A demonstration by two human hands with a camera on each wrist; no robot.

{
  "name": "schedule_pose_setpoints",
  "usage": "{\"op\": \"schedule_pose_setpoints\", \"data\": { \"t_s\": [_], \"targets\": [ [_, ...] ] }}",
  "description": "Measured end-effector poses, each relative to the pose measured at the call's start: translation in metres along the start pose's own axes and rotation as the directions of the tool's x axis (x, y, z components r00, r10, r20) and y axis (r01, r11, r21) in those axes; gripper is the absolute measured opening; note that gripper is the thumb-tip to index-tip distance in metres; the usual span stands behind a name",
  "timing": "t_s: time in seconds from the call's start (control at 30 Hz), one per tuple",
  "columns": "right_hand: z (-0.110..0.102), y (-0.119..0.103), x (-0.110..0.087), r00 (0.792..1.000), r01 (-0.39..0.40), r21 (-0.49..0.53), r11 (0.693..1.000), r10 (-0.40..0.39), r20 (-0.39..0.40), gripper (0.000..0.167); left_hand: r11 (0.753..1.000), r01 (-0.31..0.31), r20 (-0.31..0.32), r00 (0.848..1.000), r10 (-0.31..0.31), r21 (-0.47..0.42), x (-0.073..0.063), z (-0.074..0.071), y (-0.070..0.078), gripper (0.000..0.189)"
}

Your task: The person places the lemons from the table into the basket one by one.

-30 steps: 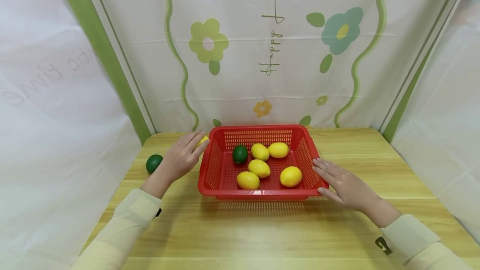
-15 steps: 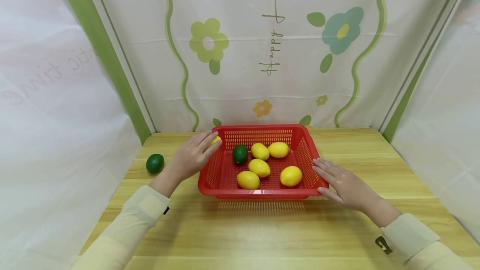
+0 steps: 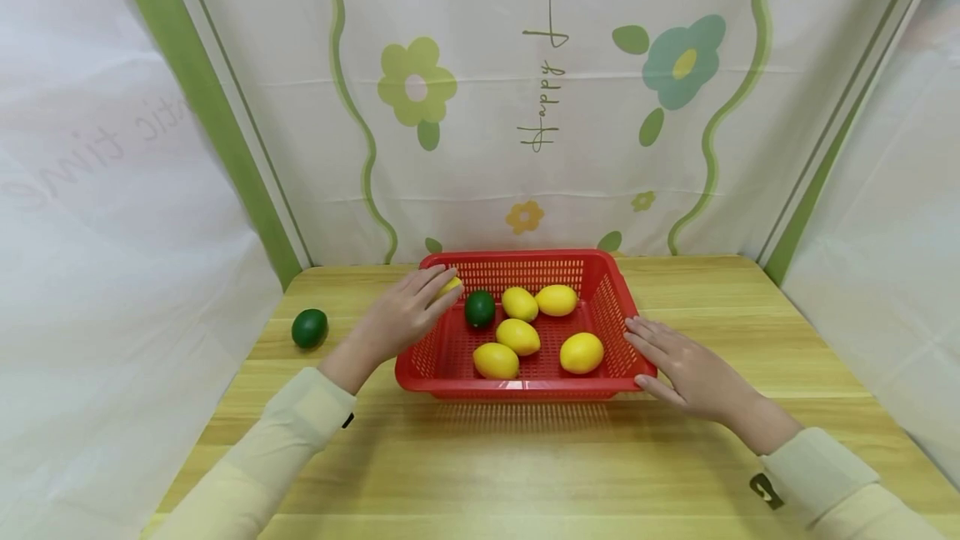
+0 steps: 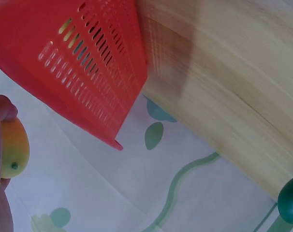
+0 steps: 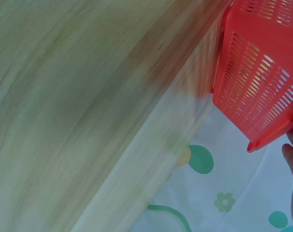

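Observation:
My left hand (image 3: 401, 311) grips a yellow fruit (image 3: 450, 286) over the left rim of the red plastic basket (image 3: 525, 390). In the left wrist view, the same fruit (image 4: 15, 147) looks orange at the top, fading to yellow-green, with a small dark green spot at one end; the palm hides its rest. Several yellow lemons (image 3: 582, 353) and one dark green fruit (image 3: 480, 308) lie on the basket floor. My right hand (image 3: 693, 369) rests on the right rim, fingers straight over the edge and thumb near the front corner.
A second dark green fruit (image 3: 310, 328) lies on the wooden table (image 3: 525, 473), left of the basket. White printed cloth (image 3: 480, 165) hangs behind the table, and more cloth closes both sides. The basket stands near the table's back edge.
My left hand has moved right with the yellow fruit, from outside the basket's left wall to over its left rim. The right hand and basket have stayed in place.

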State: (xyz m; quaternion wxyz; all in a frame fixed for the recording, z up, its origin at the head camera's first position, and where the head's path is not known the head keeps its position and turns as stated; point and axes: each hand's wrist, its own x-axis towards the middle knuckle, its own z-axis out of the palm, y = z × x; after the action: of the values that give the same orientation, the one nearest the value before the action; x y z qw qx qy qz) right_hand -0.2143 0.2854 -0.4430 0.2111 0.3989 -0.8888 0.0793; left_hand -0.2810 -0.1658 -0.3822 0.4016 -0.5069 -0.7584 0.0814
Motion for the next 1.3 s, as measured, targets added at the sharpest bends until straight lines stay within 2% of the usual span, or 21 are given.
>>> {"op": "schedule_pose_setpoints", "data": {
  "t_s": [0.27,0.63,0.77,1.3],
  "targets": [
    [0.000,0.000,0.000,1.000,0.006,0.001,1.000,-0.006,-0.004,0.062,0.999,-0.008,0.047,0.999,0.010,-0.037,0.008,0.004,0.008,0.057],
    [0.000,0.000,0.000,1.000,0.008,0.002,1.000,-0.008,-0.011,0.062,0.998,-0.041,0.044,0.998,0.043,-0.049,0.016,0.018,0.016,0.056],
    [0.001,0.000,0.000,1.000,0.006,0.003,1.000,-0.006,-0.009,0.062,0.998,-0.038,0.066,0.997,0.042,-0.054,0.019,0.023,0.019,0.055],
    [0.001,0.000,0.000,1.000,0.001,0.006,1.000,-0.001,-0.007,0.062,0.995,-0.048,0.131,0.990,0.059,-0.088,0.026,0.034,0.023,0.047]
  ]
}}
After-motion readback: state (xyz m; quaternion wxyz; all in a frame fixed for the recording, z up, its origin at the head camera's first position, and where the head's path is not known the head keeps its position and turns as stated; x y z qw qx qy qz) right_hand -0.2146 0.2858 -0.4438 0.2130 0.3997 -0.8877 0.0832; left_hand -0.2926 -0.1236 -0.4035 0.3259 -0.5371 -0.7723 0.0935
